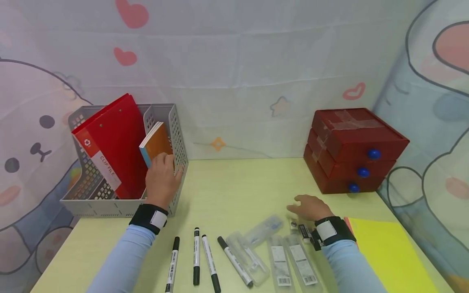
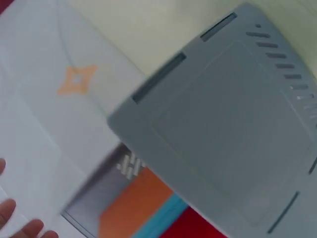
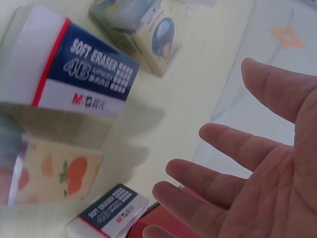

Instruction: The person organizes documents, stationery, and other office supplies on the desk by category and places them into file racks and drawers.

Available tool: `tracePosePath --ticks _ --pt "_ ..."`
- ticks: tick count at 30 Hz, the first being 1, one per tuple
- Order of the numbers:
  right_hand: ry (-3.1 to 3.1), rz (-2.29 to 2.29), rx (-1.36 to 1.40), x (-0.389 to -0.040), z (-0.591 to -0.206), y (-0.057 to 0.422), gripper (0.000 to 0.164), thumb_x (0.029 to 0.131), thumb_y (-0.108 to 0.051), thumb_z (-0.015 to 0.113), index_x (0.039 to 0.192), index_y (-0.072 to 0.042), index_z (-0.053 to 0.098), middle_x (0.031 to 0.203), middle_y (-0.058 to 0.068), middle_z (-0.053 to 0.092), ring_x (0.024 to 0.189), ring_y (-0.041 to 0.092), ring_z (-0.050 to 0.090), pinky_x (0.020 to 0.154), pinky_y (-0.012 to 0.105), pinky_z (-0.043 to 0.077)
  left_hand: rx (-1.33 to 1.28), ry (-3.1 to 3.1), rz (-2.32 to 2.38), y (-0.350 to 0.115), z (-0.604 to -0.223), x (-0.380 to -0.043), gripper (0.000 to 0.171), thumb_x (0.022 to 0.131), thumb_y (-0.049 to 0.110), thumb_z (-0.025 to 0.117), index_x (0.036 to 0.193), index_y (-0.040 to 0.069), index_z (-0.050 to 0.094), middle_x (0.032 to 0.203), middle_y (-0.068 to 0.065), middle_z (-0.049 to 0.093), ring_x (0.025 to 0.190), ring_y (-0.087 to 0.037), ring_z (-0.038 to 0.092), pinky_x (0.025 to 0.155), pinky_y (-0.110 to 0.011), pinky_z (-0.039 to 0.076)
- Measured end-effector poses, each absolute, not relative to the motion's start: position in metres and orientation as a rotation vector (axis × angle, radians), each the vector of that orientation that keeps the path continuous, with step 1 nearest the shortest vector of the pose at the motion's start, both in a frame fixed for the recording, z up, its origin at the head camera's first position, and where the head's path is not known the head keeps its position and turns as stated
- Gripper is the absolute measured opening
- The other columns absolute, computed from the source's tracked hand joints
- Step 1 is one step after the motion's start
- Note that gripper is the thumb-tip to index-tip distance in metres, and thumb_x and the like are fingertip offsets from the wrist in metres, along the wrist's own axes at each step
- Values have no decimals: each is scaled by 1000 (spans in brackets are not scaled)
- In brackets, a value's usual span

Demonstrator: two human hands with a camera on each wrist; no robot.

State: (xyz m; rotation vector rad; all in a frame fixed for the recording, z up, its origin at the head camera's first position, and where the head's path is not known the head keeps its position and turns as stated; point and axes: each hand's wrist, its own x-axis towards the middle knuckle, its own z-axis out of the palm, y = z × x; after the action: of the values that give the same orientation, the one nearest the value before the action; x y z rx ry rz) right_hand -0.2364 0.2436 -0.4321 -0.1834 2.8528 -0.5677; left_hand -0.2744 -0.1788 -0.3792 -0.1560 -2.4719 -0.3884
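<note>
Over the right compartment of a grey perforated file holder [image 1: 100,208], my left hand [image 1: 161,179] is at the lower part of an orange notebook [image 1: 158,140] with a blue edge. Its fingertips [image 2: 7,210] show spread in the left wrist view, holding nothing. A red clip file [image 1: 122,146] leans in the holder beside the notebook. My right hand [image 1: 309,207] hovers above the table with its fingers loosely extended. Near it, the right wrist view shows a big soft eraser [image 3: 89,69], a smaller-looking eraser [image 3: 111,210], a car-pictured eraser [image 3: 161,42] and a fruit-patterned one [image 3: 69,173].
Several black-and-white markers [image 1: 196,256] lie along the front, beside clear plastic cases [image 1: 280,260] with labels. A red three-drawer box [image 1: 366,150] with blue knobs stands at the back right. Bright yellow sheets [image 1: 388,252] lie at the right edge. A printed curtain [image 1: 238,69] hangs behind.
</note>
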Motion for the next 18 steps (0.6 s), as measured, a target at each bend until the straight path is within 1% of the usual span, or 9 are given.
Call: tracePosePath --ticks 2,5,8,13,16,18 --pt "2855 -565 -176 -236 -430 247 63 98 -41 56 136 9 51 136 32 51 128 52 44 100 63 38 -287 -2472 -280 -171 -382 -274 43 90 24 74 118 -4 58 122 -24 56 112 -38 54 92 -50 51" --pt "2864 -557 -131 -235 -428 254 64 97 -41 56 135 10 51 136 32 51 127 52 44 100 64 38 -448 -2526 -198 -161 -388 -276 44 89 24 75 119 -4 60 121 -23 57 111 -37 55 92 -47 51" --pt "2879 -533 -67 -235 -427 266 67 96 -44 57 134 11 52 134 33 52 125 53 46 99 65 39 -547 -2672 -179 -153 -395 -277 49 90 28 75 127 0 60 128 -22 56 116 -37 55 96 -47 50" --pt "2885 -474 32 -233 -429 296 72 95 -46 58 135 13 49 132 35 52 120 54 48 96 66 40 -616 -2944 -131 -144 -407 -277 59 90 37 73 136 4 57 137 -21 53 124 -38 53 102 -51 44" --pt "2891 -437 63 -227 -429 320 75 95 -48 57 134 16 47 131 38 50 119 56 46 96 66 40 -620 -3027 -121 -143 -412 -276 60 90 37 73 136 4 57 136 -21 55 122 -37 54 101 -53 45" --pt "2895 -417 88 -221 -428 338 78 94 -50 57 133 18 47 130 39 49 119 58 45 95 67 40 -624 -3055 -119 -144 -414 -274 59 90 37 73 136 4 57 134 -20 56 121 -37 55 100 -52 46"
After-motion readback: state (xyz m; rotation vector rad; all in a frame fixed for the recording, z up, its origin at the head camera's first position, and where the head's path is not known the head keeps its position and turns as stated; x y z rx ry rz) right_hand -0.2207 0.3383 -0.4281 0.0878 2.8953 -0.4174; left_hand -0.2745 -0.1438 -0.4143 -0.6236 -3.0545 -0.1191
